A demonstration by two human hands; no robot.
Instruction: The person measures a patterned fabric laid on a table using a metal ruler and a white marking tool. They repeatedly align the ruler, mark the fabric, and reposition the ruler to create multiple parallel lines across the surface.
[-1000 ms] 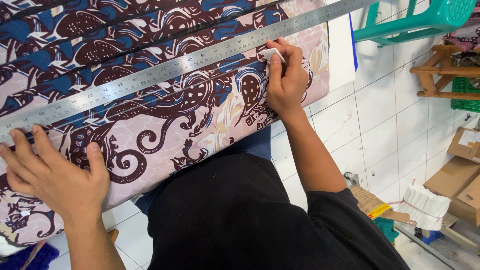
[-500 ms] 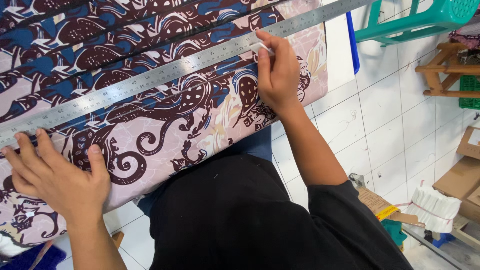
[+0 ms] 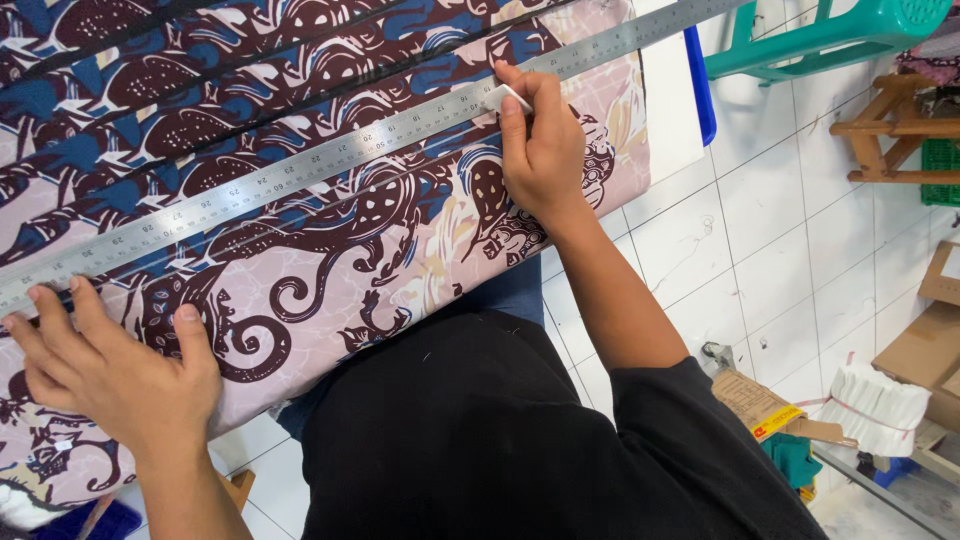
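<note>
Holding: right hand (image 3: 543, 150) pinches a small white chalk piece (image 3: 505, 97) between thumb and fingers, grip clenched on it.
Chalk place: its edge touches the lower side of the long steel ruler (image 3: 330, 160), on the patterned fabric (image 3: 400, 240).
Left hand: left hand (image 3: 105, 365) lies flat and released, fingertips pressing the ruler's near end, holding nothing.
Change: compared with one second ago, the right hand and chalk have moved leftward along the ruler; the left hand stayed at its place.
Around: fabric hangs over the counter edge against the person's black shirt (image 3: 480, 440); green plastic stool (image 3: 830, 35) stands on the white tiled floor (image 3: 780, 260).
</note>
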